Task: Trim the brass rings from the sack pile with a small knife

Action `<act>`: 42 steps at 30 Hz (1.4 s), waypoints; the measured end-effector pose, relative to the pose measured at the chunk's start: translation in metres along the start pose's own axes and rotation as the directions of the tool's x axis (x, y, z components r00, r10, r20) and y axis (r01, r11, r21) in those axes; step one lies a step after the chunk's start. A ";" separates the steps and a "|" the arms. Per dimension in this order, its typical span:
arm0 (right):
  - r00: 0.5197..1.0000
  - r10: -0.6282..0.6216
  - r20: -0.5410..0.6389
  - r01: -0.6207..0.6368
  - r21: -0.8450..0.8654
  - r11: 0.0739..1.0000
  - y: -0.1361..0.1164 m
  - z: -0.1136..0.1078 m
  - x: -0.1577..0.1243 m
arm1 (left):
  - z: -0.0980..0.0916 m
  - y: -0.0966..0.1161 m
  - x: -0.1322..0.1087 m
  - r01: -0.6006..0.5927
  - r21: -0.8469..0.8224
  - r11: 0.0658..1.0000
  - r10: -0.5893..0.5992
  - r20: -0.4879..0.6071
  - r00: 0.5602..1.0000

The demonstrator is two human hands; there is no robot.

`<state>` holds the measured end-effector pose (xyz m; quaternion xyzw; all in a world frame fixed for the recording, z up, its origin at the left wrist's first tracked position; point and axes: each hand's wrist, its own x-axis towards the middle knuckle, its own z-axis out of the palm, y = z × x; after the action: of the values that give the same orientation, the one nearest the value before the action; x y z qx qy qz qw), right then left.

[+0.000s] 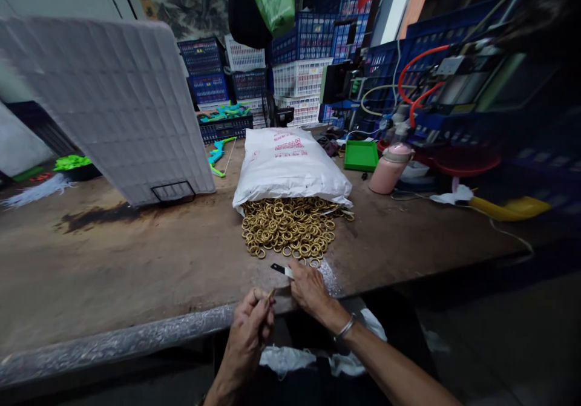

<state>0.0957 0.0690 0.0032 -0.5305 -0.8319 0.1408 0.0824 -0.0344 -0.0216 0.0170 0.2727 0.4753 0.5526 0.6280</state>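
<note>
Many gold-coloured rings (290, 227) spill out of the open front of a white bag (293, 167) with red print, lying on the brown table. My left hand (254, 318) is closed at the table's front edge, with a gold ring seen edge-on between thumb and fingers. To its right and slightly farther forward, my right hand (308, 285) is closed around a small knife (282, 270) with a dark blade and a pale handle. The blade points left, just in front of the nearest rings. A metal bangle is on my right wrist.
A large white ribbed panel (113, 103) stands at the left on the table (149, 267). Behind the bag are a blue-green toy bow (218, 153) and stacked crates (302, 79). A green tray (361, 155), a pink bottle (391, 169) and a machine with red hoses (458, 85) are at the right.
</note>
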 end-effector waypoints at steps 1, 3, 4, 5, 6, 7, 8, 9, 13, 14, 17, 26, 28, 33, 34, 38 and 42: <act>0.999 0.009 -0.031 -0.009 -0.004 1.000 0.002 0.001 0.003 | -0.001 -0.001 0.000 0.029 -0.052 0.998 -0.029 -0.002 1.000; 0.996 0.038 -0.075 -0.040 -0.027 0.999 0.003 0.004 0.009 | -0.004 -0.002 0.003 0.070 -0.113 0.991 -0.072 -0.008 0.997; 0.995 0.058 -0.083 -0.061 -0.045 0.997 0.002 0.004 0.013 | -0.005 -0.002 0.004 0.080 -0.120 0.990 -0.081 -0.009 0.997; 0.993 0.078 -0.083 -0.084 -0.067 0.994 0.001 0.004 0.017 | -0.007 -0.002 0.006 0.079 -0.120 0.990 -0.081 -0.010 0.997; 0.992 0.100 -0.079 -0.107 -0.090 0.990 0.000 0.004 0.020 | -0.008 -0.002 0.007 0.077 -0.119 0.990 -0.078 -0.010 0.997; 0.990 0.121 -0.069 -0.128 -0.112 0.985 -0.002 0.004 0.024 | -0.009 -0.001 0.008 0.075 -0.123 0.990 -0.077 -0.009 0.997; 0.989 0.139 -0.056 -0.145 -0.132 0.981 -0.004 0.003 0.027 | -0.009 0.001 0.009 0.075 -0.136 0.988 -0.076 -0.007 0.997; 0.987 0.152 -0.044 -0.157 -0.149 0.976 -0.005 0.003 0.030 | -0.010 0.003 0.009 0.076 -0.158 0.984 -0.077 -0.001 0.997; 0.986 0.163 -0.033 -0.166 -0.196 0.966 -0.009 0.003 0.037 | -0.013 0.010 0.015 0.128 -0.276 0.953 -0.113 0.070 0.991; 0.986 0.160 -0.039 -0.165 -0.203 0.965 -0.009 0.004 0.037 | -0.014 0.011 0.017 0.145 -0.305 0.941 -0.123 0.092 0.988; 0.986 0.162 -0.043 -0.167 -0.194 0.967 -0.007 0.005 0.036 | -0.018 0.014 0.027 0.184 -0.377 0.907 -0.154 0.111 0.982; 0.992 0.110 -0.055 -0.066 0.520 0.852 -0.009 -0.005 0.028 | -0.018 0.014 0.060 0.073 -0.180 0.981 -0.074 0.005 0.997; 0.994 0.104 0.020 -0.087 0.714 0.695 -0.015 -0.005 0.026 | -0.017 0.012 0.065 0.040 -0.106 0.994 -0.042 -0.013 0.999; 0.969 0.080 0.232 -0.245 0.904 0.350 -0.030 -0.007 0.022 | -0.018 0.012 0.071 0.048 -0.017 0.999 -0.047 0.049 0.998; 0.959 0.079 0.273 -0.284 0.913 0.292 -0.032 -0.008 0.023 | -0.019 0.013 0.072 0.052 -0.005 0.999 -0.052 0.049 0.997; 0.941 0.090 0.325 -0.337 0.900 0.275 -0.034 -0.009 0.026 | -0.023 0.016 0.075 -0.051 0.090 0.995 0.051 0.012 0.999; 0.975 0.119 0.187 -0.221 0.817 0.533 -0.033 -0.008 0.027 | -0.026 0.014 0.074 -0.262 0.245 0.933 0.253 0.069 0.965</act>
<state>0.0580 0.0818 0.0213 -0.4977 -0.6131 0.5536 0.2644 -0.0684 0.0479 -0.0033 0.4202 0.4902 0.5600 0.5192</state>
